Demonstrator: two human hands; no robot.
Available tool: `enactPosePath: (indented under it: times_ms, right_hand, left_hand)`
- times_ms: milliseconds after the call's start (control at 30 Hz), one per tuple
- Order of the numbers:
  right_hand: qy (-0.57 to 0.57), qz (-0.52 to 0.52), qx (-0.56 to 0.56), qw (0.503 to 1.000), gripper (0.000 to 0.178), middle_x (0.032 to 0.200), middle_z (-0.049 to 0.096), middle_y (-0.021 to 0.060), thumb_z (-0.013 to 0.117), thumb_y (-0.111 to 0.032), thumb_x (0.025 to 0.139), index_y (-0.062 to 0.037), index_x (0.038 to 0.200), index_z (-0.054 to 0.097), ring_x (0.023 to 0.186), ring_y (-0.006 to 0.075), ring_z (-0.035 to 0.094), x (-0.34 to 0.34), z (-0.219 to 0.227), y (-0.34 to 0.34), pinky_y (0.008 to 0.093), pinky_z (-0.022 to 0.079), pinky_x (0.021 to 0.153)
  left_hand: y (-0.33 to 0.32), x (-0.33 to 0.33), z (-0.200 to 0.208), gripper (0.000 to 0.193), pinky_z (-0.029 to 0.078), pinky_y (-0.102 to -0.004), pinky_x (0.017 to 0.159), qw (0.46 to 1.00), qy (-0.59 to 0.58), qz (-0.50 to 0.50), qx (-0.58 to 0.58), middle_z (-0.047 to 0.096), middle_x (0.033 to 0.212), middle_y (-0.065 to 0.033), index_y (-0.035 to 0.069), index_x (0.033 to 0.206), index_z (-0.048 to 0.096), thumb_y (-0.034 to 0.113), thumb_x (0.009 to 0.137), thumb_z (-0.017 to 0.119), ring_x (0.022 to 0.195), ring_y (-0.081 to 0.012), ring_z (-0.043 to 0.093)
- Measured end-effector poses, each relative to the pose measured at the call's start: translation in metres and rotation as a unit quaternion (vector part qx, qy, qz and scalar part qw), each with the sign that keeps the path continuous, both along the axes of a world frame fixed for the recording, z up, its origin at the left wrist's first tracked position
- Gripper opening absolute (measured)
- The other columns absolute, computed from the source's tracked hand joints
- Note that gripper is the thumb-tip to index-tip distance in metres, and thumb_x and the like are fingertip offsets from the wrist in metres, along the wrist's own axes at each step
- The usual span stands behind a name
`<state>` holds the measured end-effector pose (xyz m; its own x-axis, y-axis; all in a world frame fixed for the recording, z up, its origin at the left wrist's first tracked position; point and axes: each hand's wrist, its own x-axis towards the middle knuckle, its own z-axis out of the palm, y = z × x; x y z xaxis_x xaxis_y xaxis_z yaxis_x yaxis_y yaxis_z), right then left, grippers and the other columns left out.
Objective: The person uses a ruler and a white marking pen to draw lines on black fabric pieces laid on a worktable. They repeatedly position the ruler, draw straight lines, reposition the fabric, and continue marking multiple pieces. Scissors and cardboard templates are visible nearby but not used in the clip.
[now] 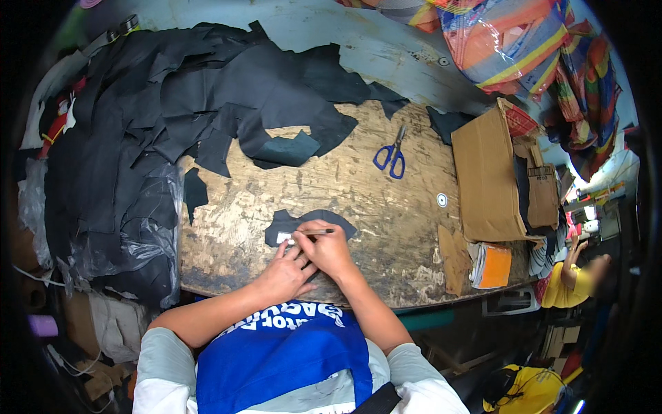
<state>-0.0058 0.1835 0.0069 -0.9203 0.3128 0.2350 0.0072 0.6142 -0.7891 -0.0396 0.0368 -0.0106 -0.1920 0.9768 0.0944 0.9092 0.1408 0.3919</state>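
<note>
A cut piece of black, leather-like material (281, 222) lies flat on the worn wooden table (400, 238) in front of me. My right hand (329, 250) is closed around a slim pen-like tool (318, 232), its tip pointing left over the piece. Pressing down beside it, my left hand (284, 273) has its fingers stretched toward a small white rectangle (283, 237) on the black material. The fingers of both hands meet near the tip, so the exact contact point is hidden. Scissors with blue handles (391, 157) rest farther back, apart from both hands.
Heaped black sheets (207, 90) cover the table's left and far side, with clear plastic (148, 252) at the left edge. An open cardboard box (486, 179) and an orange packet (495, 267) stand at right. People in yellow shirts (562, 286) are beyond the table.
</note>
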Motion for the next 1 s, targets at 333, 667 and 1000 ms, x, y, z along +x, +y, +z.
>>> enactPosePath:
  times_ms: [333, 667, 1000]
  right_hand:
    - [-0.025, -0.198, -0.125, 0.972, 0.012, 0.069, 0.064, 0.0057, 0.065, -0.006, 0.085, 0.0041, 0.080, 0.060, 0.063, 0.0100, 0.063, 0.051, -0.019, 0.037, 0.0235, 0.050, 0.055]
    - [0.012, -0.188, 0.006, 0.982, 0.009, 0.071, 0.065, 0.0123, 0.062, -0.004, 0.085, 0.0032, 0.085, 0.057, 0.061, 0.0164, 0.065, 0.054, -0.023, 0.027, 0.0270, 0.050, 0.055]
    - [0.024, 0.019, -0.074, 0.997, 0.008, 0.078, 0.065, 0.0128, 0.066, -0.005, 0.081, -0.0009, 0.087, 0.063, 0.072, 0.0260, 0.065, 0.034, -0.009, -0.014, 0.0331, 0.050, 0.066]
  left_hand:
    - [0.029, -0.031, 0.041, 0.062, 0.044, -0.0373, 0.091, 0.984, -0.060, -0.037, -0.164, 0.057, 0.123, -0.0141, 0.001, 0.120, 0.058, 0.045, 0.076, 0.069, 0.105, -0.0327, 0.051]
    - [0.063, -0.076, 0.053, 0.061, 0.044, -0.0412, 0.091, 0.930, -0.223, -0.087, -0.280, 0.065, 0.099, -0.0237, 0.008, 0.113, 0.064, 0.057, 0.094, 0.034, 0.101, -0.0398, 0.058]
    - [0.077, -0.100, 0.049, 0.096, 0.035, -0.0335, 0.104, 0.876, -0.350, -0.027, -0.331, 0.055, 0.128, -0.0163, 0.002, 0.133, 0.047, 0.075, 0.085, 0.008, 0.124, -0.0304, 0.047]
